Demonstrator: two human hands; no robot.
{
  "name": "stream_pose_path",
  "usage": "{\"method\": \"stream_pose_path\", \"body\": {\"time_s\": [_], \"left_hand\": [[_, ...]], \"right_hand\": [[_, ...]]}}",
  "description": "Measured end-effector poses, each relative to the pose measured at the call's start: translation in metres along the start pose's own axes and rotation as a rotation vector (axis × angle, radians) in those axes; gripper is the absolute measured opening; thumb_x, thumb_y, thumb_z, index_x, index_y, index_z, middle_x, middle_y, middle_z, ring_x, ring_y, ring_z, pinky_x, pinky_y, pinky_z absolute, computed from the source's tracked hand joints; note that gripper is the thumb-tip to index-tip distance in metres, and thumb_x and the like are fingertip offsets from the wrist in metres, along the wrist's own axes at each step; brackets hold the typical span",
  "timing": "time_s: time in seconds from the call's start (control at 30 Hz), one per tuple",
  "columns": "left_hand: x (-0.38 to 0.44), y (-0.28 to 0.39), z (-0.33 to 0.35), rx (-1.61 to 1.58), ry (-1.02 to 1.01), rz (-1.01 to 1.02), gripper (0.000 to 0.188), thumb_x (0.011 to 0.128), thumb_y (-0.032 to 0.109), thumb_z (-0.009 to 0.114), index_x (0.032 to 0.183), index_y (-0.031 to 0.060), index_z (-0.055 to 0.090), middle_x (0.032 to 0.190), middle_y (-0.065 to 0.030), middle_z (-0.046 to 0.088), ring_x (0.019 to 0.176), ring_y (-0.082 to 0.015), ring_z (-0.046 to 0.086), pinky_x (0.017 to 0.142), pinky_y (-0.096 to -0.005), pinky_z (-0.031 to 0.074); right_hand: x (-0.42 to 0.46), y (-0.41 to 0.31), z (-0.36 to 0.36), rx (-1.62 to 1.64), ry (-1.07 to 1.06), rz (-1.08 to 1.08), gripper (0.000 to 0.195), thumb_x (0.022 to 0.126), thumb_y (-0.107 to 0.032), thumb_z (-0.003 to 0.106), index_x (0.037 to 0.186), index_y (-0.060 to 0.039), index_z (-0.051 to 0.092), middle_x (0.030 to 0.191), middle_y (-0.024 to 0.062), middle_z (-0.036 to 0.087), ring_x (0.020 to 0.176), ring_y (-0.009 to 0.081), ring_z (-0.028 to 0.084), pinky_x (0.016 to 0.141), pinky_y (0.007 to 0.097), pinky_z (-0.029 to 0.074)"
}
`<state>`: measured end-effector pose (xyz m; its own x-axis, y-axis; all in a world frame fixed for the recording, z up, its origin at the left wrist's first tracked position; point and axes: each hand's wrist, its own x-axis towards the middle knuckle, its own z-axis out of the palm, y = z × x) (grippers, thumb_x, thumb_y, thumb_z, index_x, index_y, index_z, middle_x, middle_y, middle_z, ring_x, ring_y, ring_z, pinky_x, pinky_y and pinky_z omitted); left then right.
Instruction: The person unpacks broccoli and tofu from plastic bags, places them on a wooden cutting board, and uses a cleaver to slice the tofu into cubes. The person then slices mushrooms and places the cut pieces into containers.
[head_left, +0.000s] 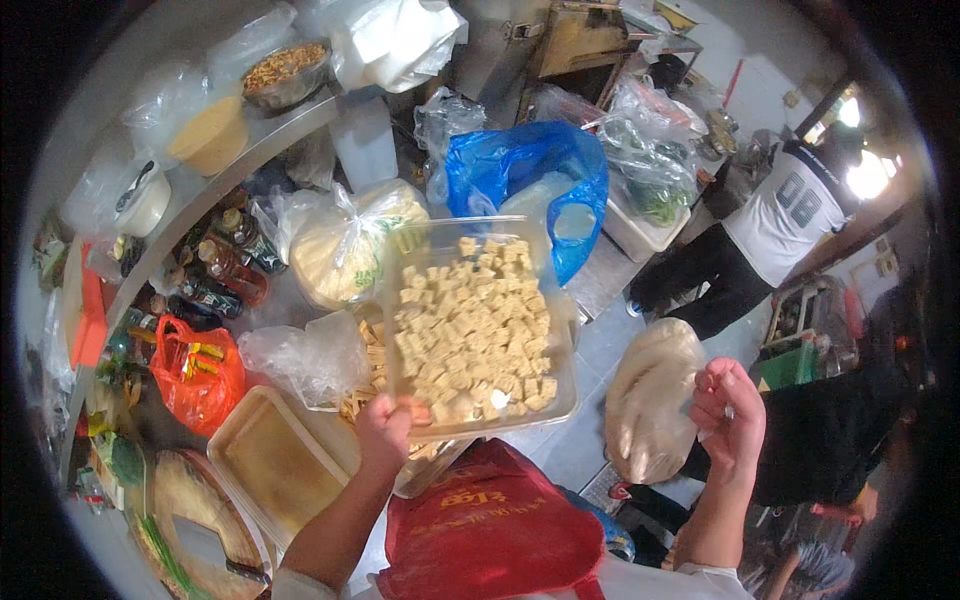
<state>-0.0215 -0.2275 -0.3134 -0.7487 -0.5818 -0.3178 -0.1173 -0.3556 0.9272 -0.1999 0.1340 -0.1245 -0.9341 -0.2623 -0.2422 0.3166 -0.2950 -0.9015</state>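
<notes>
My left hand grips the near left corner of a clear plastic tub. Many pale, porous cubes that look like tofu lie in it. To the right, my right hand is raised with its fingers curled closed. A translucent plastic bag with pale contents hangs against these fingers and appears to be held by them; the exact grip is hidden. Below the tub, pale strips show partly at its left side. A red apron covers my front.
Left of me are an emptied-looking tray, a round chopping board with a cleaver, and an orange bag. Beyond lie a tied bag and a blue bag. Two people, one in white, one in black, stand right.
</notes>
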Motion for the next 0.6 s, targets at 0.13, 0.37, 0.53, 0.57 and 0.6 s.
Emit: {"method": "stream_pose_path", "body": {"time_s": [0.13, 0.37, 0.53, 0.57, 0.6], "left_hand": [[0.057, -0.005, 0.041, 0.016, -0.062, 0.039, 0.007, 0.092, 0.0, 0.054, 0.091, -0.0036, 0.06, 0.089, -0.019, 0.072, 0.075, -0.0229, 0.072, 0.07, -0.0325, 0.059], [0.191, -0.005, 0.056, 0.049, -0.08, -0.075, 0.006, 0.093, 0.003, 0.057, 0.09, -0.0022, 0.059, 0.09, -0.018, 0.07, 0.071, -0.021, 0.07, 0.061, -0.0323, 0.058], [0.204, 0.006, 0.045, 0.265, -0.006, -0.087, 0.013, 0.091, 0.01, 0.065, 0.091, -0.0017, 0.06, 0.084, -0.0139, 0.069, 0.069, -0.0188, 0.068, 0.054, -0.0316, 0.054], [0.201, 0.008, 0.039, 0.347, 0.035, -0.085, 0.015, 0.09, 0.012, 0.067, 0.092, -0.0012, 0.061, 0.082, -0.0125, 0.069, 0.068, -0.018, 0.068, 0.053, -0.0312, 0.053], [0.197, 0.012, 0.035, 0.393, -0.037, -0.102, 0.018, 0.09, 0.015, 0.069, 0.093, -0.0008, 0.062, 0.08, -0.0109, 0.069, 0.067, -0.0178, 0.068, 0.056, -0.031, 0.055]], "right_hand": [[0.015, 0.005, -0.016, -0.008, 0.039, -0.002, 0.024, 0.093, -0.023, 0.069, 0.106, -0.0043, 0.061, 0.088, 0.0006, 0.056, 0.059, 0.0042, 0.04, 0.048, 0.0197, 0.031], [0.029, 0.004, -0.025, -0.008, 0.016, 0.003, 0.027, 0.093, -0.023, 0.069, 0.107, -0.0025, 0.06, 0.089, 0.0046, 0.061, 0.058, 0.0077, 0.047, 0.048, 0.022, 0.034], [0.031, 0.006, 0.006, -0.109, -0.01, 0.011, 0.031, 0.09, -0.026, 0.071, 0.104, -0.0011, 0.059, 0.08, 0.0043, 0.056, 0.058, 0.0086, 0.046, 0.048, 0.0222, 0.034], [0.031, 0.006, 0.017, -0.145, -0.039, 0.012, 0.032, 0.089, -0.027, 0.071, 0.103, -0.0011, 0.059, 0.079, 0.0037, 0.055, 0.058, 0.0084, 0.045, 0.048, 0.0223, 0.034], [0.029, 0.003, 0.03, -0.213, -0.074, 0.042, 0.031, 0.088, -0.029, 0.07, 0.1, -0.0015, 0.059, 0.077, 0.002, 0.051, 0.057, 0.0077, 0.044, 0.047, 0.0222, 0.032]]}}
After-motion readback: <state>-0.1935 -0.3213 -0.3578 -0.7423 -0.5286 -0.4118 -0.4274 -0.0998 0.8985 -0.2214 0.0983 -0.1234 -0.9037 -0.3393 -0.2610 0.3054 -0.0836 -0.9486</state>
